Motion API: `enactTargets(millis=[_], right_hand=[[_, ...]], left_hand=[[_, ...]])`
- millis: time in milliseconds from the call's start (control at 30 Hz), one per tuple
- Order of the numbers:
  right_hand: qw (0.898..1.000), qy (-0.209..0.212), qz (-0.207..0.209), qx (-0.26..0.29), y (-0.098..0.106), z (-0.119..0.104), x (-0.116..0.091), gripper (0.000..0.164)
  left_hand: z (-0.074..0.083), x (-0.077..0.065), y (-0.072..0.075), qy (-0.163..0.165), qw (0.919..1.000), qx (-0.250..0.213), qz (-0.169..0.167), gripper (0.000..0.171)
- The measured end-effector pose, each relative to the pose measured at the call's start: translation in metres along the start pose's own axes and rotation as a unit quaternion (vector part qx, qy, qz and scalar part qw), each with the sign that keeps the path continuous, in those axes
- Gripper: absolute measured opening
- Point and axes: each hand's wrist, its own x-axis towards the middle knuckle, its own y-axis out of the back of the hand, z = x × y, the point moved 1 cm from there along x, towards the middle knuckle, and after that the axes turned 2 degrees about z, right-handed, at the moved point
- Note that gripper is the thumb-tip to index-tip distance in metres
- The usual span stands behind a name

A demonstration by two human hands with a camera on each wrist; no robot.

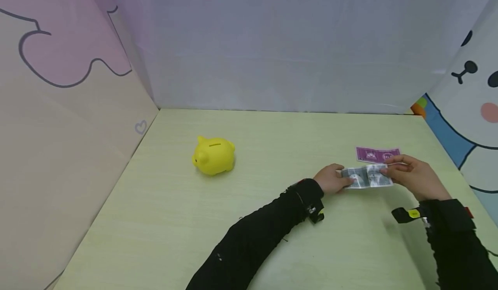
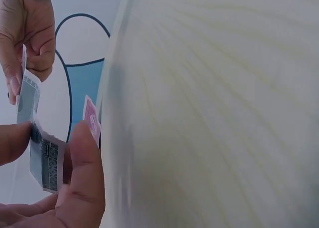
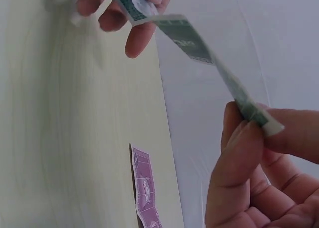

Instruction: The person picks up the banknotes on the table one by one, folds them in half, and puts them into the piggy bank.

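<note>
A grey-green play banknote (image 1: pixel 366 176), creased across its middle, is stretched between both hands. My left hand (image 1: pixel 332 179) pinches its left end between thumb and fingers. At the opposite end, my right hand (image 1: pixel 418 178) pinches it the same way. The right wrist view shows the banknote (image 3: pixel 187 41) bent along its folds, its near end between thumb and fingertips. Just behind it, a purple banknote (image 1: pixel 373 154) lies on the table, partly covered in the head view by the right hand's fingers.
A yellow piggy bank (image 1: pixel 214 157) with a slot on top stands on the left part of the pale table (image 1: pixel 155 221). A white sheet (image 1: pixel 292 43) hangs behind the table's far edge. Printed cartoon panels flank both sides.
</note>
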Motion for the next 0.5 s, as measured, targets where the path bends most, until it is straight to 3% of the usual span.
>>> enactTargets(millis=[200, 500], right_hand=[[1.0, 0.001, 0.007, 0.011, -0.005, 0.001, 0.002, 0.051], [1.0, 0.002, 0.002, -0.019, -0.011, -0.011, 0.007, 0.064]], left_hand=[[-0.006, 0.0, 0.006, -0.014, 0.9938, -0.11, -0.004, 0.045], [-0.011, -0.004, 0.028, -0.053, 0.9874, -0.147, 0.023, 0.037]])
